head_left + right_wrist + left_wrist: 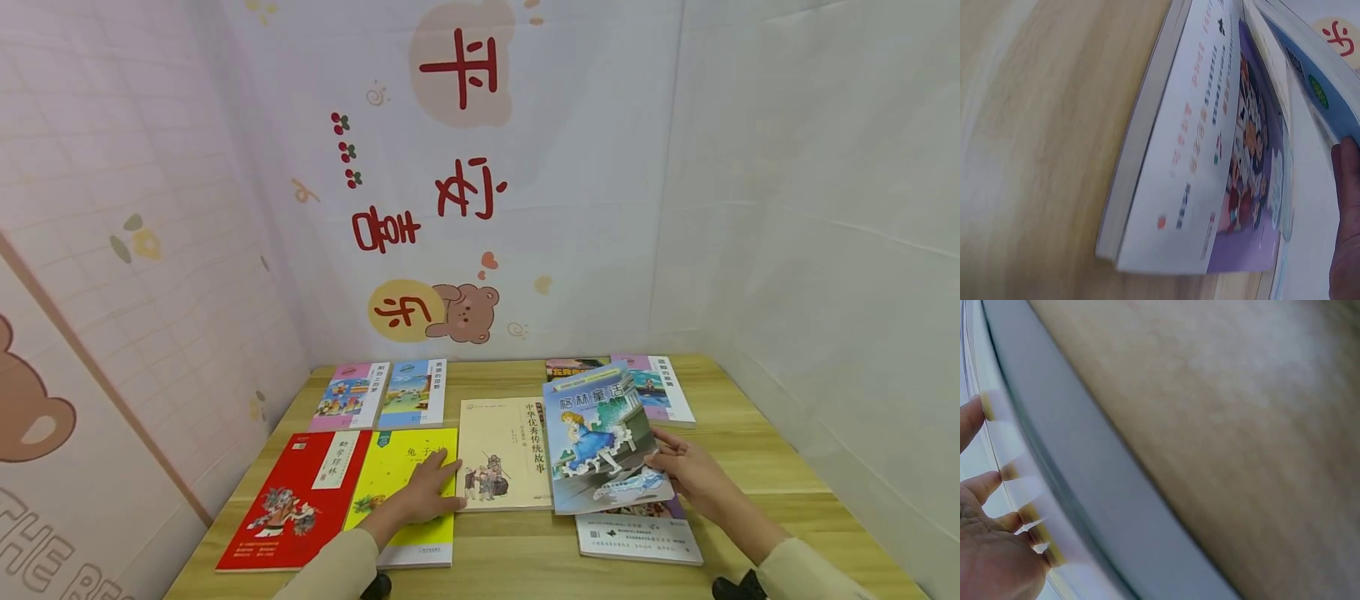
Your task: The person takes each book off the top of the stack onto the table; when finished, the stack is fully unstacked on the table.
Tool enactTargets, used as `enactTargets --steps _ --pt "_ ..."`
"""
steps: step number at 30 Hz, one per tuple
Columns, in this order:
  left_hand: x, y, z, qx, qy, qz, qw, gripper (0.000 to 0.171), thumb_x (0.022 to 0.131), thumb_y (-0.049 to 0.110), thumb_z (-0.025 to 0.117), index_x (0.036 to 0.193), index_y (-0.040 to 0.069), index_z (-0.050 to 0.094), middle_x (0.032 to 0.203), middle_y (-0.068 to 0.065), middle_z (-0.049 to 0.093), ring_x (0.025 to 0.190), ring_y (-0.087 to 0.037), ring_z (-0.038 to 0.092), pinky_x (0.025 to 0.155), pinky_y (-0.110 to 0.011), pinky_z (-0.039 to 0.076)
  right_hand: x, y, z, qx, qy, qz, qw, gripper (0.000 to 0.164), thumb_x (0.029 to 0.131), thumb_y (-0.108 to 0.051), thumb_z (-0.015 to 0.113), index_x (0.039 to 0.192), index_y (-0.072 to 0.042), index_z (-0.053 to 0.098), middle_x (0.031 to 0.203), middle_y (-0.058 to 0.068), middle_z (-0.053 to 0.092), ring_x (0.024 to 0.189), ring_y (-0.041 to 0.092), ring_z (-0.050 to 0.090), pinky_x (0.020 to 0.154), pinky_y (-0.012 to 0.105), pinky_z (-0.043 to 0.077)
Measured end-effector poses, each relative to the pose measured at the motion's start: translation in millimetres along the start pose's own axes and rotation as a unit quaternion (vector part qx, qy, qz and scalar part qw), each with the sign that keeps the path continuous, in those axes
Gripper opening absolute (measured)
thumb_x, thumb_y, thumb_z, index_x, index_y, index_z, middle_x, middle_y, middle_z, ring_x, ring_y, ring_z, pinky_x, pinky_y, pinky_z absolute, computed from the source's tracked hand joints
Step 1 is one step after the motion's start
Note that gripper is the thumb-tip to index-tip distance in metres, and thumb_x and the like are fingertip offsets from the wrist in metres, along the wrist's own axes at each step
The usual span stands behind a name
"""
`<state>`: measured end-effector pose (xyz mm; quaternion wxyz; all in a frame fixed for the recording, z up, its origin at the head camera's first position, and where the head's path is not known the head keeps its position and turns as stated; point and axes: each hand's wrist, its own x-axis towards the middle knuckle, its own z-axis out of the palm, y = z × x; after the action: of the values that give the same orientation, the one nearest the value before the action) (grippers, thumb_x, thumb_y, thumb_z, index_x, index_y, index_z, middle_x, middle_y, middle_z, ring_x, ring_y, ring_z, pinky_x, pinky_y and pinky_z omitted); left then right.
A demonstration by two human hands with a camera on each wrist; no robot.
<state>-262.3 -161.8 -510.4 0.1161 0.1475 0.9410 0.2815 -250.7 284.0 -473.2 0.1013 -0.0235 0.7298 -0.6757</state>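
My right hand (693, 471) grips the right edge of a blue storybook (600, 450) with a girl in a blue dress on its cover. The book is tilted and overlaps its neighbours; in the right wrist view, my fingers reach along its underside. Beneath it lies a purple and white book (1179, 156), partly covered. My left hand (426, 490) lies over a yellow book (408, 533), its fingers extended toward the left edge of a cream book (498, 458). In the left wrist view, the left hand's fingertips (1007, 472) touch a glossy surface.
A red book (300, 500) lies at the left of the wooden table (780, 517). Behind it are a pink book (348, 396) and a light-blue one (414, 393). At the back right, another pink book (667, 392) and a dark-covered book (570, 368) are partly hidden. White printed fabric (585, 167) hangs behind.
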Motion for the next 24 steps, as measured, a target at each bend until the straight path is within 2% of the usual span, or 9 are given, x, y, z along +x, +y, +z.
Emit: enactTargets --steps 2,4,7,9,14,24 --pt "-0.1 -0.7 0.3 0.000 -0.001 -0.001 1.0000 0.072 0.089 0.036 0.073 0.150 0.012 0.044 0.160 -0.020 0.022 0.147 -0.042 0.014 0.116 -0.062 0.014 -2.3 0.1 -6.7 -0.007 -0.002 0.001 1.000 0.076 0.100 -0.007 0.056 0.157 0.003 0.006 0.139 0.024 0.051 0.091 0.012 0.064 0.071 0.031 0.056" --pt "0.0 -1.4 0.5 0.001 -0.001 0.000 1.0000 0.072 0.089 0.036 0.073 0.150 0.011 0.044 0.160 -0.020 0.022 0.147 -0.043 0.015 0.116 -0.063 0.014 -4.2 0.2 -13.9 -0.014 0.000 0.004 1.000 0.077 0.100 -0.008 0.056 0.157 0.003 0.006 0.129 0.014 0.059 0.083 0.008 0.060 0.066 0.027 0.053" --pt "0.3 -2.2 0.7 0.003 0.000 0.001 1.0000 0.072 0.089 0.036 0.073 0.150 0.011 0.045 0.160 -0.020 0.022 0.147 -0.043 0.015 0.116 -0.063 0.014 -7.2 0.1 -26.2 -0.019 0.001 0.011 1.000 0.077 0.100 -0.009 0.056 0.157 0.002 0.004 0.113 -0.001 0.063 0.066 0.004 0.046 0.055 0.022 0.040" --pt "0.1 -2.1 0.5 0.001 0.000 0.001 1.0000 0.072 0.089 0.036 0.073 0.150 0.011 0.045 0.160 -0.020 0.022 0.147 -0.043 0.015 0.116 -0.063 0.014 -9.6 0.0 -34.9 -0.016 0.000 0.014 1.000 0.078 0.100 -0.008 0.054 0.157 0.001 0.002 0.101 -0.005 0.063 0.057 0.004 0.035 0.050 0.022 0.031" --pt "-1.2 -0.7 -0.2 -0.002 -0.002 0.001 1.0000 0.072 0.090 0.036 0.072 0.150 0.011 0.044 0.160 -0.020 0.021 0.147 -0.043 0.014 0.116 -0.063 0.014 -19.9 0.1 -57.9 -0.002 -0.002 0.021 1.000 0.080 0.101 -0.007 0.052 0.156 0.002 -0.005 0.089 -0.008 0.062 0.054 0.002 0.032 0.048 0.021 0.027" --pt "-0.5 -1.0 0.0 -0.004 -0.002 -0.004 1.0000 0.072 0.089 0.037 0.073 0.150 0.012 0.044 0.161 -0.019 0.021 0.147 -0.043 0.015 0.115 -0.063 0.015 -41.8 16.6 -122.5 0.022 -0.027 0.017 0.999 0.084 0.102 -0.007 0.050 0.151 0.003 -0.017 0.093 -0.005 0.063 0.057 -0.002 0.040 0.048 0.017 0.029"
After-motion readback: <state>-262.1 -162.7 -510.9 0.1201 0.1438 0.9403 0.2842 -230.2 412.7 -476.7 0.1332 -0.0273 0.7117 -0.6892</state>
